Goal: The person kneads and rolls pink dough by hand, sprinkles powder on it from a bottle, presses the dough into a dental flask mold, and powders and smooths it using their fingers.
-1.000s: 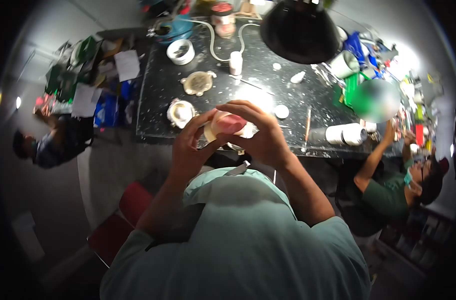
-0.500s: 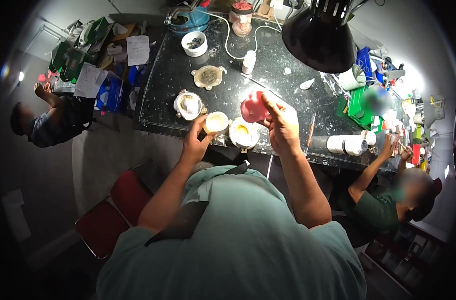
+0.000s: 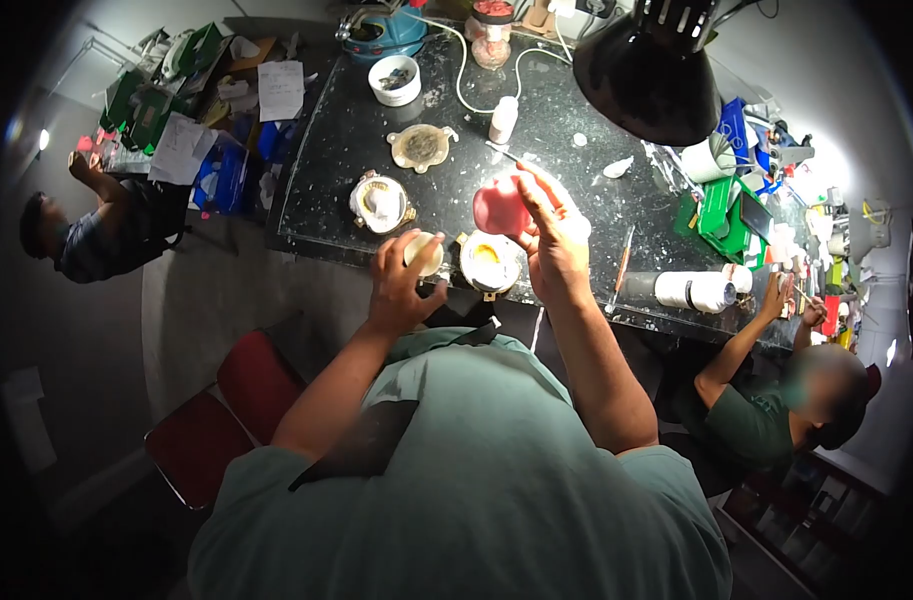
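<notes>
In my right hand (image 3: 554, 235) is a pink, rounded slab (image 3: 500, 205), pinched between thumb and fingers above the bench; its material I cannot make out. My left hand (image 3: 404, 285) is at the bench's front edge, thumb and fingers apart, fingertips over a small cream cup (image 3: 426, 258) that they partly cover. Between the hands sits a metal flask half (image 3: 489, 265) filled with white plaster, yellowish in the middle. Another plaster-filled flask half (image 3: 381, 205) stands to the left, a white mound in it. Behind it lies a flat metal flask lid (image 3: 420, 148).
On the black bench (image 3: 326, 160) stand a white bowl (image 3: 393, 82) and a small white bottle (image 3: 503, 120). A thin tool (image 3: 624, 262) and a white cylinder (image 3: 694, 290) lie at right. A black lamp (image 3: 646, 85) hangs overhead. Co-workers sit left and right.
My left hand has let its grip on the cream cup loosen, the cup now lower with fingers over it. My right hand has shifted slightly, still holding the pink slab.
</notes>
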Demonstrator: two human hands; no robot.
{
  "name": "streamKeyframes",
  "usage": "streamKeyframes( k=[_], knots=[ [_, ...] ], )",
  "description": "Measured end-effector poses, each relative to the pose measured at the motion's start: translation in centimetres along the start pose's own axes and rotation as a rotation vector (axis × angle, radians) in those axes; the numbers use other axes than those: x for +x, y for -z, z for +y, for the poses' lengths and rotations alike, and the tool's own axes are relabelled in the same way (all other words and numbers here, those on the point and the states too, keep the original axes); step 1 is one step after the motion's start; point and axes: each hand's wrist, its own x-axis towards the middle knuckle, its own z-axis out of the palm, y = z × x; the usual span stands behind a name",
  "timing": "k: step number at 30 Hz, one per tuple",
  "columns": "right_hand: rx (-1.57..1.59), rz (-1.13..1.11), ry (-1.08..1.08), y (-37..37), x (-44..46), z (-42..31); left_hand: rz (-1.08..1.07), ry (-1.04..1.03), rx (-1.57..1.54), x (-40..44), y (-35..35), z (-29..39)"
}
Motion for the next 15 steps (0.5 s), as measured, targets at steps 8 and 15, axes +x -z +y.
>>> streamKeyframes(
  k=[8,15],
  knots=[
    [0.227,0.032,-0.191,0.1,0.1,1.2,0.092,-0.01,0.136,-0.1,-2.8,-2.3],
    [0.189,-0.023,-0.204,-0.6,-1.2,0.5,0.14,0.29,-0.839,5.5,4.7,5.0]
  ],
)
